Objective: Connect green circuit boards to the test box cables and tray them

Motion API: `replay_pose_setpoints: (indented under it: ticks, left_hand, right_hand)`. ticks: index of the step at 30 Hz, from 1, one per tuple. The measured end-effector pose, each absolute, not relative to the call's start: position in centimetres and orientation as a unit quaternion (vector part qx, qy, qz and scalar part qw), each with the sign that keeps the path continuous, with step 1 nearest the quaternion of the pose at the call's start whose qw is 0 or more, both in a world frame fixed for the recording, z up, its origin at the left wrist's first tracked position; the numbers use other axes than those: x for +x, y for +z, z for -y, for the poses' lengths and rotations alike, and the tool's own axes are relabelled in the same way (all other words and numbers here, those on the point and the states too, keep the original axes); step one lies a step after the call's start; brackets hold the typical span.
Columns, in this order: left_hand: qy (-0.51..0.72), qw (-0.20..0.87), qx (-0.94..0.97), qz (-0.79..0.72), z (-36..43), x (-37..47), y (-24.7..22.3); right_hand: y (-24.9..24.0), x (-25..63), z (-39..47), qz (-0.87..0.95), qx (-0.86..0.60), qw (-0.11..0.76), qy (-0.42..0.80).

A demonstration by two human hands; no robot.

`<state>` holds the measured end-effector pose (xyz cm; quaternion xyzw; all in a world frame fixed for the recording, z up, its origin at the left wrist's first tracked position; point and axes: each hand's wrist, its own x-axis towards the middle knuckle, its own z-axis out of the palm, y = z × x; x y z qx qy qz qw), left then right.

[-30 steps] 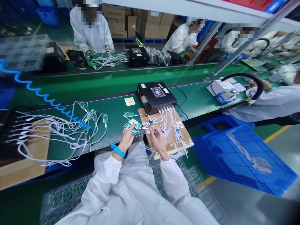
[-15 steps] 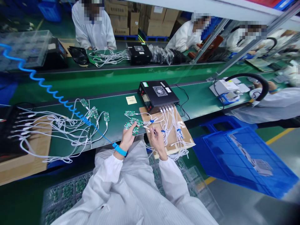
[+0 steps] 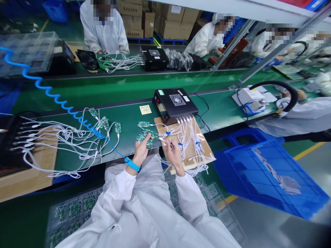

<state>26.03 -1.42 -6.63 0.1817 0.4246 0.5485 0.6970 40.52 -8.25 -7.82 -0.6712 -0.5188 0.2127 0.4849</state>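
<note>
My left hand (image 3: 141,151), with a blue wrist strap (image 3: 132,164) at its wrist, is closed on several green circuit boards (image 3: 142,135), thumb on top. To its right, my right hand (image 3: 174,154) pinches a white cable (image 3: 165,140). The cable's plug end points at the edge of the held boards; whether it is seated I cannot tell. Another circuit board (image 3: 143,124) lies just beyond, with a white cable attached. Behind my right hand stands a black test box (image 3: 176,103) with several white cables plugged into its front, running over a cardboard sheet (image 3: 192,146).
At left, white cables (image 3: 69,137) link more boards (image 3: 118,127) to another black box (image 3: 12,144). A coiled blue cord (image 3: 59,102) crosses above. A yellow note (image 3: 145,110) lies on the bench. Trays of boards (image 3: 74,210) sit below; a blue bin (image 3: 269,172) stands right. Co-workers sit opposite.
Very little differs. Both hands keep their hold in nearly the same place, and the whole view has shifted slightly.
</note>
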Motion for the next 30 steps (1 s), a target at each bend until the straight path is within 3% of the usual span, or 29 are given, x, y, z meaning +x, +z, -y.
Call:
replay_pose_setpoints:
  ticks: [16, 30]
  left_hand:
    - [0.586, 0.606, 0.308, -0.441, 1.3, 25.4, -6.9]
    - [0.57, 0.64, 0.297, -0.422, 2.0, 25.2, -5.0]
  right_hand:
    - [-8.7, 40.6, 8.4, 0.557, -0.648, 0.465, 0.231]
    - [-7.5, 40.6, 9.0, 0.624, -0.63, 0.427, 0.175]
